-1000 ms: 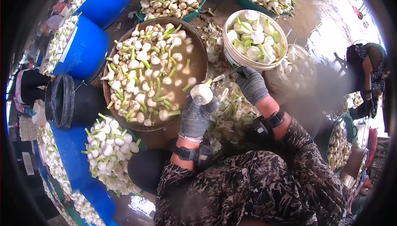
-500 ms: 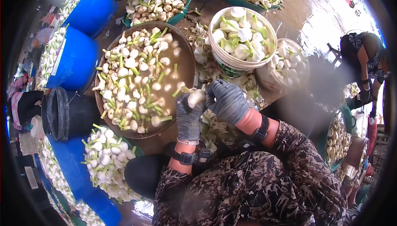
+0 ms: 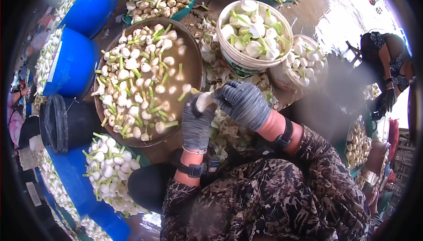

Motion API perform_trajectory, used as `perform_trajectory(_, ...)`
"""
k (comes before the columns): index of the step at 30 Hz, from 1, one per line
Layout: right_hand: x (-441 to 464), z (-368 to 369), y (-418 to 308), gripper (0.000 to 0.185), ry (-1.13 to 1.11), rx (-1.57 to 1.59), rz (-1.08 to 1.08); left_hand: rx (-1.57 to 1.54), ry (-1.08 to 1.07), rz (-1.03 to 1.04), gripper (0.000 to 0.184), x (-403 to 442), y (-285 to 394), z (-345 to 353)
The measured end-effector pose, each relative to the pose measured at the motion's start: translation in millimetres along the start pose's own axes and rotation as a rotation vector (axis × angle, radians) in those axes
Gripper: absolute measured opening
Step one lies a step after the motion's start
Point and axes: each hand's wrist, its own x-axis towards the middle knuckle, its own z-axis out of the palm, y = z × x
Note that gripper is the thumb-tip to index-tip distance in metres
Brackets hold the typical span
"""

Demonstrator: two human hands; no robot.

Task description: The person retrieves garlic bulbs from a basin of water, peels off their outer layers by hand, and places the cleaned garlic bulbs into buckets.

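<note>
A whitish garlic bulb (image 3: 203,101) with a short stem sits in my left hand (image 3: 196,126), whose gloved fingers are closed around it. My right hand (image 3: 246,104), in the same grey glove, is pinched at the bulb's right side; its fingertips are partly hidden, so any skin between them cannot be made out. Left of the hands is a wide round basin (image 3: 202,64) of murky water with many garlic bulbs (image 3: 132,64) and green stems floating in it. Peeled skins (image 3: 233,137) lie heaped beneath my hands.
Beyond my right hand stands a white bucket (image 3: 246,62) of peeled bulbs, beside a second bucket (image 3: 282,77). Blue tubs (image 3: 77,62), a black bucket (image 3: 72,124) and a garlic pile (image 3: 110,164) line the left. Another person (image 3: 387,60) bends over at the right.
The right hand has turned and its fingers have come onto the bulb's side. The left hand keeps hold of the bulb, which has tilted slightly. The whole view has shifted a little.
</note>
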Motion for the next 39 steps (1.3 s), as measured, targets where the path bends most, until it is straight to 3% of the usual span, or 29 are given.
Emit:
perform_trajectory(4,-2,13,-3,0.016,-0.058,-0.178,0.078,0.198,0.136,0.175,0.039,-2,-16,4)
perform_trajectory(8,-1,13,-2,0.013,0.003,-0.172,0.043,0.365,0.099,0.203,0.04,-3,-13,-2)
perform_trajectory(11,0,9,3,0.013,0.015,0.08,0.135,0.202,0.003,0.038,0.044,-5,-4,-5)
perform_trajectory(13,0,20,29,0.014,0.114,0.359,0.379,-0.279,-0.135,0.042,0.05,-10,-6,-10)
perform_trajectory(15,7,7,50,0.016,0.085,0.119,0.552,-0.291,-0.182,0.063,0.059,-11,-12,-11)
perform_trajectory(17,9,-1,69,0.015,0.042,-0.17,0.572,-0.784,-0.261,-0.073,0.065,-15,1,-4)
perform_trajectory(19,8,-13,56,0.014,0.099,-0.172,0.489,-0.836,-0.288,-0.073,0.07,-13,1,-4)
perform_trajectory(21,15,-32,21,0.023,0.222,0.046,-0.061,-0.805,-0.282,-0.061,0.072,-9,0,-5)
perform_trajectory(23,12,-26,12,0.032,0.094,0.016,-0.3,-0.682,-0.255,0.009,0.08,-8,1,-3)
perform_trajectory(25,7,-17,10,0.029,0.068,0.034,-0.321,-0.447,-0.261,0.041,0.088,-9,3,-5)
perform_trajectory(27,4,-12,11,0.026,-0.083,-0.095,-0.378,-0.402,-0.277,0.01,0.089,-9,4,-7)
perform_trajectory(29,3,-6,7,0.021,-0.044,-0.097,-0.382,-0.325,-0.306,-0.061,0.091,-13,6,-9)
perform_trajectory(31,0,-3,6,0.016,-0.188,-0.127,-0.209,-0.352,-0.295,-0.022,0.09,-15,8,-6)
perform_trajectory(33,-3,4,9,0.015,-0.18,-0.056,-0.183,-0.301,-0.331,-0.021,0.089,-15,9,-9)
perform_trajectory(35,-4,10,8,0.016,-0.223,0.118,0.07,-0.304,-0.341,-0.017,0.087,-14,8,-11)
perform_trajectory(39,-10,11,7,0.017,-0.238,0.224,0.191,0.014,-0.457,0.135,0.087,-6,2,-17)
